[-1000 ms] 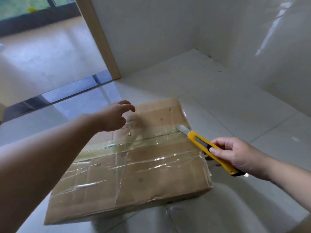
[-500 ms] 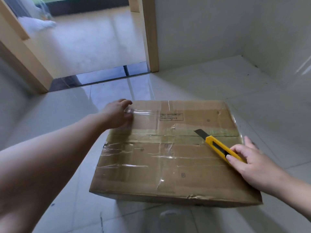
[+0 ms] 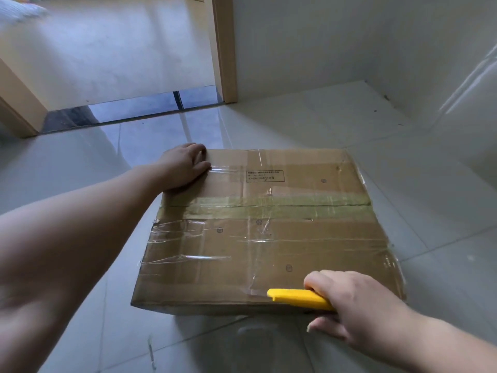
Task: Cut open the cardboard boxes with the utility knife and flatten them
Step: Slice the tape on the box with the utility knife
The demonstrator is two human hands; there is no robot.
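Note:
A brown cardboard box (image 3: 263, 238) lies on the tiled floor, its top flaps closed with a greenish tape strip across the middle and clear tape over the near half. My left hand (image 3: 185, 165) presses flat on the box's far left corner. My right hand (image 3: 355, 305) grips a yellow utility knife (image 3: 298, 298) at the box's near right edge, the knife lying almost level and pointing left. Its blade does not show.
A wooden door frame (image 3: 226, 49) stands behind the box, with a dark threshold strip (image 3: 134, 110) and another room's floor beyond. White walls close the corner at the right. Glossy floor tiles surround the box.
My right hand has drawn the knife back from the central tape seam to the box's near edge. My left hand has settled onto the far left corner. The view has shifted.

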